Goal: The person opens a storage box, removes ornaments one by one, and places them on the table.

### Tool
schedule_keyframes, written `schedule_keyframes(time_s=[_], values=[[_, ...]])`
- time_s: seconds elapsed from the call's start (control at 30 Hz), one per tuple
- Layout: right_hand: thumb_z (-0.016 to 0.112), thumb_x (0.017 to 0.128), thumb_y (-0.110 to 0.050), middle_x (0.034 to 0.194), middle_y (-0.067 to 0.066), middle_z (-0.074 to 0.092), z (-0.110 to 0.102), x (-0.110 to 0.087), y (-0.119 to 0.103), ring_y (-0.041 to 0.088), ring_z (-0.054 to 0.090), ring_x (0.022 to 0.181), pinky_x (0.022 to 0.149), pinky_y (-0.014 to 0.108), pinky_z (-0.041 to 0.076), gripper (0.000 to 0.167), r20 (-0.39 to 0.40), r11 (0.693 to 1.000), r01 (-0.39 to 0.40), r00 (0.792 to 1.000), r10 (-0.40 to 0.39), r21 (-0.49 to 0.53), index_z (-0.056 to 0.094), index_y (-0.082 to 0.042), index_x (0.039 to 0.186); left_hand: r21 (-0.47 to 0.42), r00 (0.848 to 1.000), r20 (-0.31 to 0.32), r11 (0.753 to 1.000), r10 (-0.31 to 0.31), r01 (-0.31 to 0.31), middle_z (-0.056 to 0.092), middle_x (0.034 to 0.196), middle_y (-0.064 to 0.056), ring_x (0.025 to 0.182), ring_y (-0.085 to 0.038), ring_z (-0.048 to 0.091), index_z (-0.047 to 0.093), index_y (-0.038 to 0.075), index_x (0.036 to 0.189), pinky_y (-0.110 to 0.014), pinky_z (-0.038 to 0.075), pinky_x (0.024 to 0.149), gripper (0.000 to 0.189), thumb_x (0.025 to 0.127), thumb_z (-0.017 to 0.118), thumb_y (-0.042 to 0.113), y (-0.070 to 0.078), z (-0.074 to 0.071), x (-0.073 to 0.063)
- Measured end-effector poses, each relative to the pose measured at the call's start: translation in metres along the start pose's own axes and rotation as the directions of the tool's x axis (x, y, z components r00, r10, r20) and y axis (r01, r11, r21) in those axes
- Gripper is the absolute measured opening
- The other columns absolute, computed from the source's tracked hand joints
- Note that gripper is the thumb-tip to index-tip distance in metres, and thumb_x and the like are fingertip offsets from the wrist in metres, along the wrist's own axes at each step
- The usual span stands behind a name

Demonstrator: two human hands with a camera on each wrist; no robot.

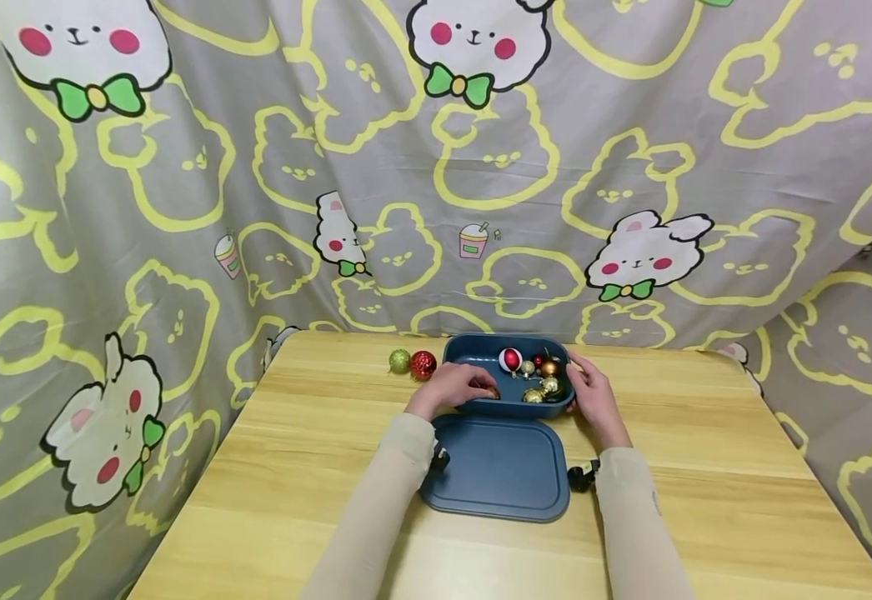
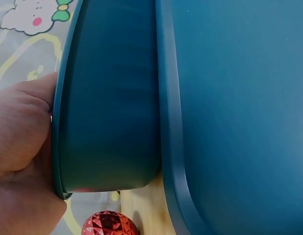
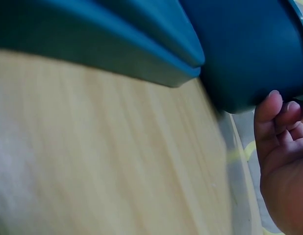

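Observation:
A dark blue rectangular box (image 1: 473, 342) holds several small Christmas balls, among them a red-and-white ball (image 1: 510, 360), a copper ball (image 1: 549, 367) and a gold ball (image 1: 533, 396). Over its near left rim reaches my left hand (image 1: 457, 386), fingers bent down inside around a small copper-brown Christmas ball (image 1: 493, 392), mostly covered by them. In the left wrist view the box wall hides those fingertips. My right hand (image 1: 592, 390) holds the box's right end, its thumb and curled fingers against the wall and rim in the right wrist view.
The matching blue lid (image 1: 496, 467) lies flat on the wooden table (image 1: 706, 467), close in front of the box. Left of the box sit a green glitter ball (image 1: 399, 360) and a red faceted ball (image 1: 423, 365). A patterned curtain (image 1: 526, 167) hangs behind the table.

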State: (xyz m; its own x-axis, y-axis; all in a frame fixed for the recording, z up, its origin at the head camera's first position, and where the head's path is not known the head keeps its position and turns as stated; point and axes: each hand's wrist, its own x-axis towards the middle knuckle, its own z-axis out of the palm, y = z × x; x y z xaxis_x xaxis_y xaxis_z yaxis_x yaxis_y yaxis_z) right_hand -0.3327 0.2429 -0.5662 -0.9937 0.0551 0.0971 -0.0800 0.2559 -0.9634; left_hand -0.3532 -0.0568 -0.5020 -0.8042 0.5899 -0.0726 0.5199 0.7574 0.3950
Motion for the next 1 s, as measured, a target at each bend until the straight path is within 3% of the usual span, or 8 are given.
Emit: schedule_keyframes(time_s=[0.27,0.53,0.83,1.0], values=[[0.05,0.11,-0.036,0.073,-0.003,0.066,0.0016,-0.0007,-0.0012,0.012,0.054,0.047,0.051,0.031,0.056,0.053,-0.007,1.0,-0.011,1.0,0.011,0.027,0.044,-0.012,0.158,-0.03,1.0,-0.019,1.0,-0.006,0.005,0.074,0.123,0.01,0.117,-0.014,0.064,0.075,0.025,0.126,-0.043,0.039,0.113,0.029,0.102,0.067,0.037,-0.0001,0.0013,0.0002],[0.049,0.111,-0.036,0.073,0.0,0.065,0.0008,-0.0011,-0.0033,0.012,0.054,0.048,0.052,0.031,0.056,0.054,0.002,1.0,-0.017,1.0,0.017,0.017,0.043,-0.012,0.159,0.004,0.998,-0.037,0.999,-0.048,0.049,0.072,0.129,0.009,0.122,-0.016,0.062,0.074,0.029,0.128,-0.045,0.037,0.116,0.031,0.101,0.068,0.041,0.0024,0.0025,0.0014],[0.049,0.111,-0.031,0.087,0.02,0.072,0.0003,-0.0006,-0.004,0.015,0.055,0.047,0.05,0.033,0.056,0.054,0.006,0.999,-0.02,1.0,0.02,0.025,0.041,-0.008,0.159,-0.007,0.997,-0.052,0.999,-0.053,0.052,0.071,0.131,0.011,0.124,-0.016,0.061,0.073,0.032,0.13,-0.043,0.039,0.116,0.032,0.1,0.067,0.045,0.0003,0.005,0.0018],[0.049,0.111,-0.034,0.081,0.007,0.071,0.0004,0.0003,-0.0019,0.013,0.055,0.048,0.051,0.032,0.057,0.054,-0.002,1.0,-0.022,1.0,0.022,0.011,0.042,-0.009,0.159,-0.051,0.995,-0.093,0.998,-0.04,0.035,0.072,0.127,0.01,0.118,-0.012,0.064,0.072,0.031,0.13,-0.043,0.04,0.114,0.033,0.1,0.067,0.044,-0.0031,0.0082,0.002]])
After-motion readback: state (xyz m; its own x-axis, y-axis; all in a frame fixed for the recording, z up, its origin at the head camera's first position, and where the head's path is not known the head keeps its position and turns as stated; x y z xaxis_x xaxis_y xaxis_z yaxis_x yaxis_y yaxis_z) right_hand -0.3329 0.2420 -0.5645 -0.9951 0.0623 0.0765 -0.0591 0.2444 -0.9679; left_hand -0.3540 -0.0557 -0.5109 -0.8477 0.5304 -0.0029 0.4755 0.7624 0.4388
